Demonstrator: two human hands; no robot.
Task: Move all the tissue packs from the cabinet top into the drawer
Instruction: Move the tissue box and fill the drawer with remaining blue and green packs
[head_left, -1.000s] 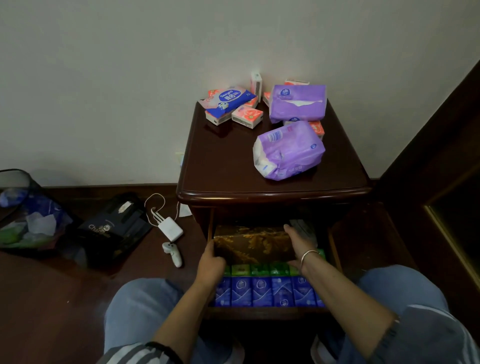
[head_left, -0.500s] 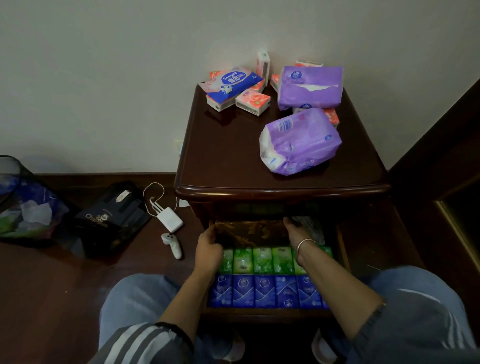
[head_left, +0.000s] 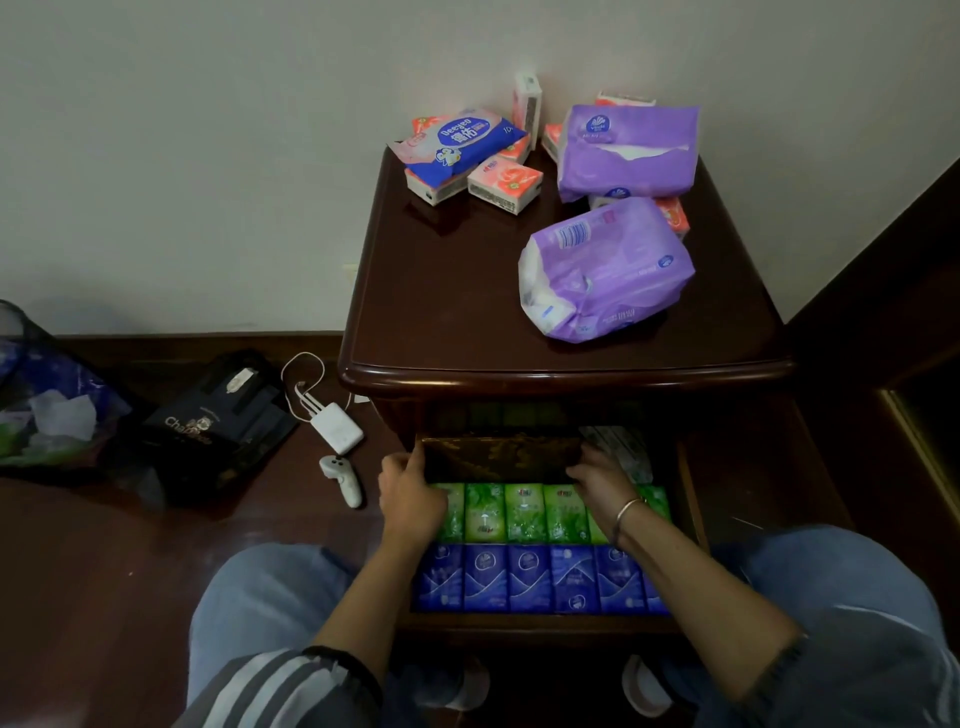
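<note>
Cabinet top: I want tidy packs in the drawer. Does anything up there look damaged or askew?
Yes. The rear purple tissue pack is open along its top, with white tissue showing. The nearer purple pack lies skewed and crumpled. One small pack stands on end by the wall.

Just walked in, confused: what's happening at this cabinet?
A person's left hand and right hand grip a dark patterned box at the back of the open drawer, behind rows of green packs and blue packs. Two purple packs, a blue-and-white pack and small pink packs lie on the cabinet top, not yet moved.
</note>
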